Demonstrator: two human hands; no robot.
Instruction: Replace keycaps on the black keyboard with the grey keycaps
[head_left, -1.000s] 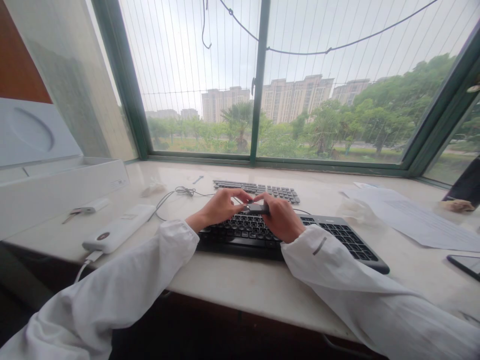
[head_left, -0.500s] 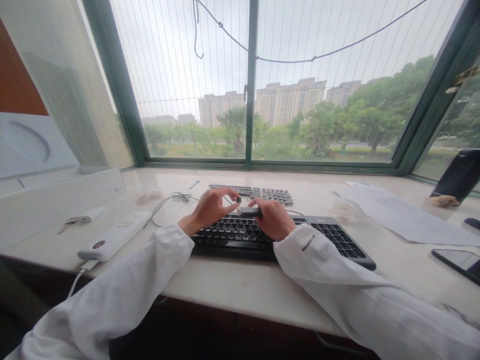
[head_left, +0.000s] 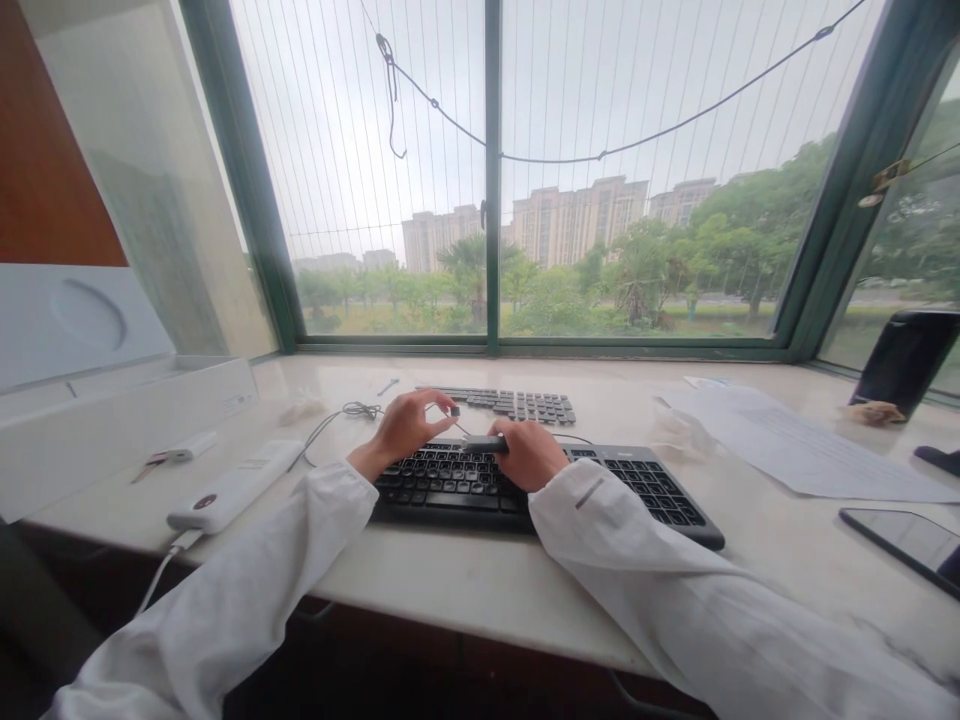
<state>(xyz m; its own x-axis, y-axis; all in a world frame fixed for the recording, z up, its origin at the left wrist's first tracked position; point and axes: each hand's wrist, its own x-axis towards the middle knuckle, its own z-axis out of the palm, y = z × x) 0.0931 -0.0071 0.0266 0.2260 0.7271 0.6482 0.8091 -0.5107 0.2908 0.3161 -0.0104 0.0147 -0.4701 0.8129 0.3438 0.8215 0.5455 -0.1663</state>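
Between the thumb and forefinger of my left hand [head_left: 399, 432] is a small black keycap [head_left: 454, 411], raised above the far edge of a black keyboard [head_left: 450, 514]. My right hand [head_left: 534, 456] is closed around a short dark tool [head_left: 484, 444] with a pale tip; its exact kind is unclear. The tool points left, over the keyboard's upper keys and just below the keycap, apart from it. On the keyboard's right, the number pad [head_left: 656, 492] shows bare square key sockets. Loose keycaps [head_left: 536, 405] lie in rows on the tabletop behind the keyboard.
To the left are a white power bank [head_left: 240, 485] with a plugged-in cable, a coiled black cable [head_left: 361, 411] and an open white box [head_left: 127, 430]. On the right lie papers [head_left: 780, 440], a phone [head_left: 900, 540] and a crumpled clear bag [head_left: 679, 432]. A window rises behind.
The camera view has tilted up and shifted slightly. My left hand has drawn the keycap slightly away from the dark tool, which stays in my right hand.
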